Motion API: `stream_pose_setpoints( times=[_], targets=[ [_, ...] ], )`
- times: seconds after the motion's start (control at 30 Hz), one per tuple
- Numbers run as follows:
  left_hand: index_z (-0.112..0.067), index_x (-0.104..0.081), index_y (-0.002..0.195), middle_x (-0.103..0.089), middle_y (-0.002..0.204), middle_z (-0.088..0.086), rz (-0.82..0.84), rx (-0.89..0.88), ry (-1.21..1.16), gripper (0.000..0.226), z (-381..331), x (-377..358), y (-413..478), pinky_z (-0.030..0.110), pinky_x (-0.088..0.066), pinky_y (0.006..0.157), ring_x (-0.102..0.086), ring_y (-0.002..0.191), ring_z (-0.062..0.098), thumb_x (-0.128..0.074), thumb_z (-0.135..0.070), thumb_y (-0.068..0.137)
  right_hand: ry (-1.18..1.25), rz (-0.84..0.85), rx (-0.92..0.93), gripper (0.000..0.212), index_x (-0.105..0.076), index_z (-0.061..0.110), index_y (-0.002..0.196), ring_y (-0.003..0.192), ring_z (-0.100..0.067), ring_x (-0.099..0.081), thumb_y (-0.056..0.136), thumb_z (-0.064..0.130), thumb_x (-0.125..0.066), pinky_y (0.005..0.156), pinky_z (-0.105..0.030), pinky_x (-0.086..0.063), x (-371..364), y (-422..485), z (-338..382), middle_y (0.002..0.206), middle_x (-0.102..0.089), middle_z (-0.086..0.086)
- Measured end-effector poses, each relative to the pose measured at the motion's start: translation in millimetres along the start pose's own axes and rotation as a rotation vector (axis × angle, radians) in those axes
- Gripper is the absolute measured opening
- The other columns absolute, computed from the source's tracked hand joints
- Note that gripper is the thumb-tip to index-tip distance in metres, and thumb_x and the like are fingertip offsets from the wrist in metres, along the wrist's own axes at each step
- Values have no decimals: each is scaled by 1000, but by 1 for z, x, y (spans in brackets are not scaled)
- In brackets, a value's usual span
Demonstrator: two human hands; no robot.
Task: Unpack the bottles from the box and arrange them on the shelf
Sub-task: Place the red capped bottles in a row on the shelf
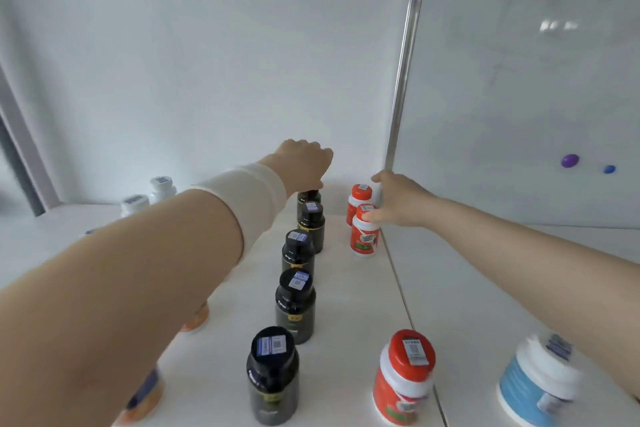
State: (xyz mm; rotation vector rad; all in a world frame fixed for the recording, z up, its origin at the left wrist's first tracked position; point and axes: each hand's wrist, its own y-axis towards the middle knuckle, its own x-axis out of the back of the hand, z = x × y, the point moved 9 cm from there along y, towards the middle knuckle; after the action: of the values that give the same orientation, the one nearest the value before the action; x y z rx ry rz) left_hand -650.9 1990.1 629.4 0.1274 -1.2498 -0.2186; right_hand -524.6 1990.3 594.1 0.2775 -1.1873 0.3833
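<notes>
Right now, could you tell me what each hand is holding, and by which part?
The left hand grips the rearmost black bottle by its cap; the right hand holds the middle red-capped bottle at its cap.

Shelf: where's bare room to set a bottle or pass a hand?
Bare: the shelf lane between the black bottle row and the rear red-capped bottles, down to the front red-capped bottle; right of the seam, behind the blue tub. Crowded: back corner, where the left hand grips the rearmost black bottle and the right hand holds the nearer red-capped bottle.
</notes>
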Motion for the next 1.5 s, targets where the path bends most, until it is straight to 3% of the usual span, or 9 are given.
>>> stream_pose_setpoints(
  times=[0.27, 0.53, 0.73, 0.87, 1.0, 1.23, 1.5],
  targets=[
    [-12, -44, 130, -54, 124, 7, 30, 183, 320, 38, 68, 32, -170, 31, -41, 87, -54, 112, 25, -48, -26, 95, -221, -135, 265, 57, -31, 11, 138, 125, -32, -41, 90, 29, -54, 97, -41, -39, -23, -67, 124, 136, -38, -14],
    [-13, -40, 134, -52, 127, 8, 181, 510, 387, 43, 200, 43, -382, 34, -40, 93, -51, 118, 26, -47, -30, 95, -366, -208, 731, 45, -34, 10, 134, 119, -32, -43, 92, 21, -45, 95, -39, -35, -101, -156, 352, 131, -42, -14],
    [-13, -38, 135, -51, 129, 7, 367, 729, 407, 42, 307, 2, -563, 33, -39, 95, -50, 119, 25, -44, -29, 96, -328, -71, 1034, 48, -32, 9, 137, 128, -32, -37, 94, 28, -44, 101, -42, -33, -208, -243, 533, 138, -38, -15],
    [-11, -44, 129, -52, 129, 8, 467, 894, 318, 36, 368, -54, -693, 33, -40, 95, -51, 119, 26, -46, -25, 95, -335, 23, 1168, 49, -33, 10, 137, 126, -31, -38, 94, 30, -44, 101, -42, -32, -304, -297, 641, 138, -39, -13],
    [-11, -43, 133, -50, 135, 11, 647, 1022, 171, 41, 393, -141, -810, 36, -39, 100, -48, 125, 29, -46, -24, 95, -472, 158, 1236, 46, -33, 9, 134, 124, -31, -40, 95, 30, -42, 100, -41, -34, -416, -333, 700, 135, -40, -14],
    [-12, -47, 129, -55, 129, 9, 803, 1135, -103, 40, 425, -287, -917, 36, -43, 95, -53, 119, 27, -52, -27, 93, -688, 395, 1283, 46, -33, 11, 134, 126, -32, -39, 95, 30, -45, 101, -41, -35, -591, -336, 742, 135, -40, -15],
    [-12, -45, 129, -55, 129, 10, 909, 1317, -438, 33, 459, -468, -992, 36, -42, 96, -51, 119, 27, -41, -21, 97, -721, 756, 1247, 44, -33, 13, 136, 125, -31, -40, 95, 28, -43, 101, -41, -35, -791, -298, 771, 136, -42, -12]
  ],
)
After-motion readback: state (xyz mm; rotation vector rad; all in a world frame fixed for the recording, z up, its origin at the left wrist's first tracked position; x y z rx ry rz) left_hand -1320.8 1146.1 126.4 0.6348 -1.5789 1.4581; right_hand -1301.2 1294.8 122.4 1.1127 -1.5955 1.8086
